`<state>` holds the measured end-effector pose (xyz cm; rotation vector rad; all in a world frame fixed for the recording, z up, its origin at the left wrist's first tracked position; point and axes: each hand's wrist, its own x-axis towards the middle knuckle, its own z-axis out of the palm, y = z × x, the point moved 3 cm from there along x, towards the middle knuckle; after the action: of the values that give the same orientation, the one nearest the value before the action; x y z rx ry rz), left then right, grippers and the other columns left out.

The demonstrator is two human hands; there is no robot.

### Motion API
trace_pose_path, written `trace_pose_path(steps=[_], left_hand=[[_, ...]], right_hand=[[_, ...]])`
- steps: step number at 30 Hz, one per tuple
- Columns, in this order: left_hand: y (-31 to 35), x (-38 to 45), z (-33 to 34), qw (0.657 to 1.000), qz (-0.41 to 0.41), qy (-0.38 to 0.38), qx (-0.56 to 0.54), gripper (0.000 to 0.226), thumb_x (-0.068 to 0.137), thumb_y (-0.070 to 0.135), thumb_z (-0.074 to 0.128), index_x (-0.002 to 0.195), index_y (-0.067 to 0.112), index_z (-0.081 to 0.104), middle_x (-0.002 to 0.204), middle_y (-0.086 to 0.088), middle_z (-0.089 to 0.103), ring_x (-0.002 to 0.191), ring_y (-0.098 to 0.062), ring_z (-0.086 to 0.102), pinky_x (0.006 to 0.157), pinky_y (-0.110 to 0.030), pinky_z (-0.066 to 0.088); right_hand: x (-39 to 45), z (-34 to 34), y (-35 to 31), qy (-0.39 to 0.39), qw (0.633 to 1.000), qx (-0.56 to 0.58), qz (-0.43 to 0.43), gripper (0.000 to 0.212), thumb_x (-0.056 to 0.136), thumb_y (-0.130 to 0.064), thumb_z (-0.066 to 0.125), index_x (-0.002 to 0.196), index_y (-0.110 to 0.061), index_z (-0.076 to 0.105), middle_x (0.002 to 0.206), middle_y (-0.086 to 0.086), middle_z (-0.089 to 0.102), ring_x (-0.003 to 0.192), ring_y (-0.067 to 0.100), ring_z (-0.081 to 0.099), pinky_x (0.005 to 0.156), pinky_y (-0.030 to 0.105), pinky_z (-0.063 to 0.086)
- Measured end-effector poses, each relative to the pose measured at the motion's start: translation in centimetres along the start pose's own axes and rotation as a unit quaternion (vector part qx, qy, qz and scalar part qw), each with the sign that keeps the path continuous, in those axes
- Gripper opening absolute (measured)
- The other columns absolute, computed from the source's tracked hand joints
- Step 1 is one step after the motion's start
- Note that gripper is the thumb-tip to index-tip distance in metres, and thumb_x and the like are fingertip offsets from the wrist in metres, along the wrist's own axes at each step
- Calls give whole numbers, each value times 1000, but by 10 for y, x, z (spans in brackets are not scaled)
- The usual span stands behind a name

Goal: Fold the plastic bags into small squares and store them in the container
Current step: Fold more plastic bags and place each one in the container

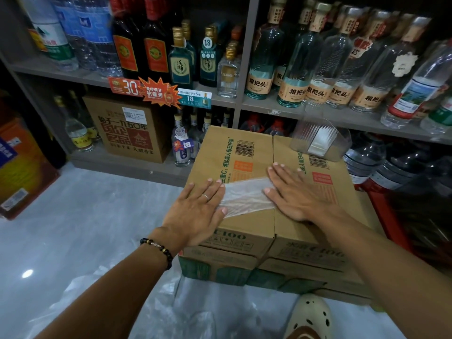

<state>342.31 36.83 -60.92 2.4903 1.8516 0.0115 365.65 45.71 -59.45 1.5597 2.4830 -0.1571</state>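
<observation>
Item: one clear plastic bag [247, 195], folded to a narrow flat strip, wrinkled and translucent so that the carton print shows faintly through it; both its ends are hidden under the hands, so its full length cannot be made out. Location: lying across the top of a cardboard carton [232, 152], over the seam between the carton's flaps. Left hand [195, 211]: flat, fingers straight and slightly spread, pressing the strip's left end; a ring on one finger, a dark bead bracelet [157, 250] at the wrist. Right hand [293, 192]: likewise flat with straight fingers, pressing the right end, gripping nothing. Container: a clear plastic container [320, 140] at the carton's far right corner, holding a row of pale upright folded pieces, too blurred to identify with certainty. The carton rests on a lower carton [220, 267] with green print, partly hidden by the forearms. More clear plastic sheeting [195, 311] lies on the pale floor [85, 216] below, its edges hard to trace. A cream perforated shoe [309, 314] is cut off at the bottom edge. Behind: grey shelving [239, 99] stocked with bottles [293, 77], price tags [159, 91] and a brown printed box [129, 128]; labels mostly illegible, the right side dark.
</observation>
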Motion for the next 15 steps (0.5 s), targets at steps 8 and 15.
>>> trace_pose_path(steps=[8, 15], left_hand=[[0, 0, 0, 1000, 1, -18, -15, 88, 79, 58, -18, 156, 20, 1, 164, 4, 0, 150, -13, -7, 122, -41, -3], [-2, -1, 0, 999, 6, -20, -29, 89, 79, 60, -16, 156, 21, 3, 164, 4, 1, 150, -12, -6, 121, -40, -3]], right_hand=[[-51, -15, -24, 170, 973, 63, -141, 42, 79, -31, 61, 118, -18, 59, 125, 0, 56, 115, 19, 50, 94, 38, 45], [-39, -3, -17, 219, 960, 76, -156, 13, 92, -19, 63, 101, -17, 72, 99, -2, 65, 91, 19, 57, 77, 43, 51]])
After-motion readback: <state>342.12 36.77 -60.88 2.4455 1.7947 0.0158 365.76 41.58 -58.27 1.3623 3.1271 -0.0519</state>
